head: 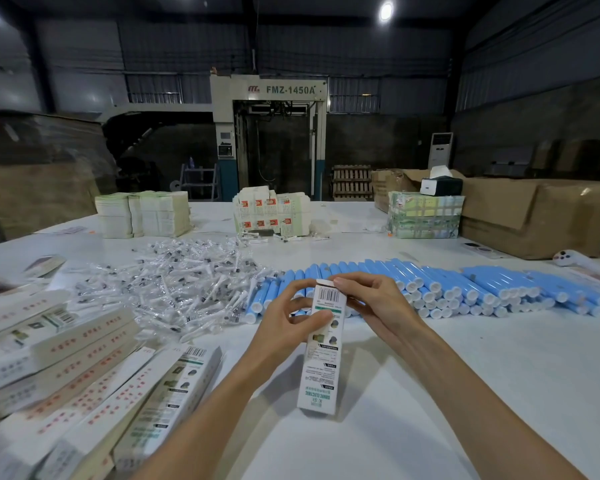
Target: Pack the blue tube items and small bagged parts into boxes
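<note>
- Box pile (84,393) lies near-left on table (482,393).
- L hand (284,323) & R hand (374,299) pinch upright box (321,362) — R fingertips (338,281) on top flap (323,282).
- Behind: bagged parts (187,285), blue tubes (465,289).

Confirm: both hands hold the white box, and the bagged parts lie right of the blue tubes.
Wrong side. The head view shows the bagged parts left of the blue tubes. The left hand and right hand do hold the white box.
</note>
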The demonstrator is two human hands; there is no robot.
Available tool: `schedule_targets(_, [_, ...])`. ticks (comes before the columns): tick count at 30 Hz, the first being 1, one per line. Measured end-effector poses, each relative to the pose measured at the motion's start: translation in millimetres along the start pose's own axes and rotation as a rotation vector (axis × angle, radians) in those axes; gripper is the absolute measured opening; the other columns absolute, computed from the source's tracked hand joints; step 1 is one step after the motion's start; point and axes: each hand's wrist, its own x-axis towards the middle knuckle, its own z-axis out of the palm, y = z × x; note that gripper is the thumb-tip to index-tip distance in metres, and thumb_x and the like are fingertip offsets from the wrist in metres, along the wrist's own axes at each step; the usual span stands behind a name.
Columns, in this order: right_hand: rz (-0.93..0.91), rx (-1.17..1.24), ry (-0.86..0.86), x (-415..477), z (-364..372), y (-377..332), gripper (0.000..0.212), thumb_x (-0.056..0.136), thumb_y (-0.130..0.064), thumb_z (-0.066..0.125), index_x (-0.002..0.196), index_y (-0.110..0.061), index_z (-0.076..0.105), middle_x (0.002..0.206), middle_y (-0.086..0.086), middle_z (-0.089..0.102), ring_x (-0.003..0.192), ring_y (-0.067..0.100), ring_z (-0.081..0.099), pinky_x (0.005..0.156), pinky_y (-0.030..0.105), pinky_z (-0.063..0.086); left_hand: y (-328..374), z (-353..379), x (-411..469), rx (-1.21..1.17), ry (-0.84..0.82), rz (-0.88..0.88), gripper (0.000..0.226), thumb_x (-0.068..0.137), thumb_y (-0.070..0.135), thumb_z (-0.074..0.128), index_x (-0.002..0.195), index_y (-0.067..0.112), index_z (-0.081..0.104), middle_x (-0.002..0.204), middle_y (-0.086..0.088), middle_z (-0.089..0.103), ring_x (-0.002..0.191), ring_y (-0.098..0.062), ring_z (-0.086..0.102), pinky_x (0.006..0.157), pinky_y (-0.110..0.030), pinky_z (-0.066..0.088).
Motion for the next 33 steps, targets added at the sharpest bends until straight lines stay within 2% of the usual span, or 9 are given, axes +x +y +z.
schedule_targets(4, [0.005,-0.009,0.058,0,2,-1,0.017,0.091,-0.009,0.078,0.104,0.002,0.080,0.103,0.023,0.077,0.095,0.027,0.075,0.082,0.027,0.059,0,1,-1,-0.009,-0.007,0.008,0.049,0.093,0.029,0.084,0.135,0.038,0.061,0.116,-0.006,0.080,0.099,-0.029,0.080,0.076,-0.031,0.063])
schedule_targets(13, [0.065,-0.053,0.046,-1,-1,-4,0.007,0.091,0.000,0.073,0.095,0.003,0.079,0.098,0.021,0.078,0.088,0.022,0.076,0.074,0.024,0.059,-4,0,-1,-0.034,-0.039,-0.004,0.064,0.093,0.027,0.085,0.143,0.039,0.048,0.114,-0.010,0.080,0.100,-0.034,0.080,0.076,-0.032,0.063])
schedule_targets(19, [0.057,-0.108,-0.075,-5,-7,-9,0.014,0.094,-0.011,0.074,0.102,-0.002,0.081,0.108,0.021,0.077,0.102,0.027,0.076,0.084,0.025,0.059,-4,-1,-1,-0.016,-0.053,0.005,0.066,0.094,0.030,0.085,0.149,0.051,0.054,0.120,-0.004,0.079,0.104,-0.030,0.079,0.080,-0.032,0.064])
schedule_targets(22, [0.027,-0.150,-0.131,-7,-7,-9,0.019,0.097,-0.020,0.072,0.110,-0.009,0.082,0.112,0.016,0.078,0.110,0.027,0.074,0.090,0.027,0.058,-4,-1,-1,0.001,-0.030,0.013,0.061,0.094,0.031,0.084,0.147,0.048,0.059,0.121,-0.004,0.078,0.106,-0.029,0.078,0.083,-0.038,0.064])
schedule_targets(24, [-0.014,-0.224,-0.108,-8,-3,-7,0.019,0.098,-0.020,0.072,0.114,-0.015,0.081,0.111,0.010,0.079,0.109,0.024,0.074,0.093,0.030,0.059,-5,-2,0,-0.016,0.005,0.014,0.057,0.094,0.026,0.085,0.144,0.045,0.062,0.118,-0.006,0.079,0.104,-0.031,0.078,0.083,-0.039,0.064])
schedule_targets(29, [-0.110,-0.429,-0.036,-10,10,-1,0.024,0.097,-0.017,0.074,0.120,-0.021,0.078,0.103,-0.004,0.081,0.100,0.012,0.076,0.079,0.019,0.057,-6,-4,1,-0.055,0.060,0.016,0.052,0.094,0.022,0.085,0.139,0.042,0.066,0.113,-0.007,0.080,0.101,-0.032,0.080,0.079,-0.035,0.064])
schedule_targets(33, [-0.150,-0.419,-0.005,-11,14,0,0.022,0.097,-0.014,0.073,0.118,-0.015,0.080,0.102,-0.002,0.081,0.100,0.013,0.076,0.082,0.020,0.057,-4,-5,1,-0.073,0.069,0.024,0.049,0.094,0.020,0.084,0.136,0.038,0.069,0.114,-0.009,0.080,0.101,-0.032,0.080,0.079,-0.034,0.063])
